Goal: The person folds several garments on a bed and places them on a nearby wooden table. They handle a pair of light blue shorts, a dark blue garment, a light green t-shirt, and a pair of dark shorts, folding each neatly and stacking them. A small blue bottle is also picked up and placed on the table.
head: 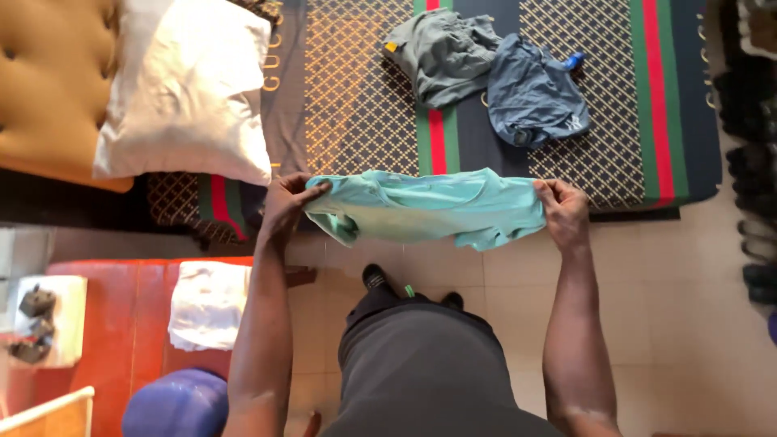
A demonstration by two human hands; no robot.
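Note:
I hold a turquoise garment stretched flat between both hands, just above the near edge of the bed. My left hand pinches its left end and my right hand grips its right end. On the bed beyond lie a crumpled grey-green garment and a blue-grey garment, side by side and touching.
The bed has a dark patterned cover with green and red stripes. A white pillow rests against a mustard padded headboard. A red surface at the left bears a folded white cloth. Dark shoes line the right edge.

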